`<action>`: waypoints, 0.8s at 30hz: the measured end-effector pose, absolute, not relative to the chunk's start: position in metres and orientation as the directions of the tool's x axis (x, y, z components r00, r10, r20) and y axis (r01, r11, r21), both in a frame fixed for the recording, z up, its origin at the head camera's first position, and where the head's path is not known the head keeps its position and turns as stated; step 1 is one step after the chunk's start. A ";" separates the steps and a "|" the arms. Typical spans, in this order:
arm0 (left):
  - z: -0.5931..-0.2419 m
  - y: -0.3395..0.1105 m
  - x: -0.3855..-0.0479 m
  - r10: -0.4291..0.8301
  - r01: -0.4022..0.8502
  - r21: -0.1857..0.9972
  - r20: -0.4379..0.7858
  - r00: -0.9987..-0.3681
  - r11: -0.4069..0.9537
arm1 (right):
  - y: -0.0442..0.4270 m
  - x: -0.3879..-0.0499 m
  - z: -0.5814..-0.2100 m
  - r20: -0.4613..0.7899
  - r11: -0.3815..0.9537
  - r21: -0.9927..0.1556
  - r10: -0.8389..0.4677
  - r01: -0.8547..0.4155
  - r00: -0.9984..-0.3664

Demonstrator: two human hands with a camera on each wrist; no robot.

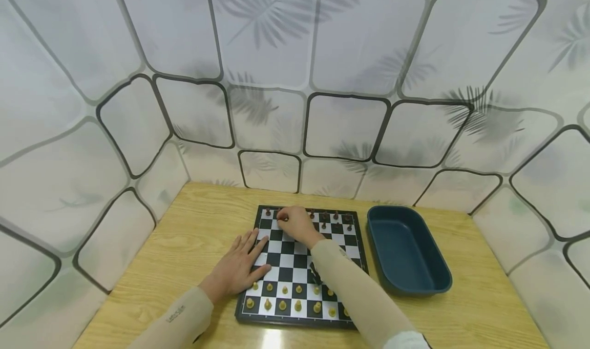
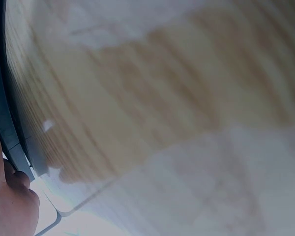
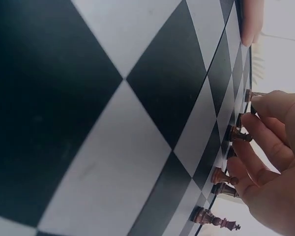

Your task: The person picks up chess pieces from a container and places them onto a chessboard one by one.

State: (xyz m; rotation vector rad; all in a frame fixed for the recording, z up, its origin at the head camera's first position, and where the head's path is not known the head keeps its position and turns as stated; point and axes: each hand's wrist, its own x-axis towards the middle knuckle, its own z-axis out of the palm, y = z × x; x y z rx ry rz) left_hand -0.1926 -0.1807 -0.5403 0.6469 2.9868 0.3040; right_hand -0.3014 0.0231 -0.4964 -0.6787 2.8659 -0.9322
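Note:
A black-and-white chessboard (image 1: 287, 261) lies on the table. My left hand (image 1: 237, 264) rests with spread fingers on its left edge; part of that hand (image 2: 14, 209) shows in the left wrist view. At the board's far left, my right hand (image 1: 297, 225) pinches a dark red-brown chess piece (image 3: 253, 96) between thumb and fingertip, partly hidden by the fingers. Other dark pieces stand along the far rows, including a king (image 3: 230, 225) near the right hand's lower fingers. Two rows of yellow pieces (image 1: 282, 305) line the near side, some covered by the right sleeve.
A dark blue tray (image 1: 407, 246) stands right of the board on the wooden table (image 1: 203, 221). Patterned curtain-like walls (image 1: 272, 169) enclose the back and sides. A small black item (image 1: 315, 274) lies on the board beside the right forearm.

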 end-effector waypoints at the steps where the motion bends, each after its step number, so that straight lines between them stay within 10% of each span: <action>1: -0.540 -0.181 -0.193 0.417 0.404 0.207 -0.025 -0.908 0.891 | 0.023 -0.301 -0.497 0.087 0.722 -0.569 -0.422 -0.393 -0.902; 24: -0.542 -0.182 -0.192 0.428 0.417 0.213 -0.002 -0.904 0.883 | 0.022 -0.299 -0.498 0.105 0.712 -0.579 -0.418 -0.397 -0.902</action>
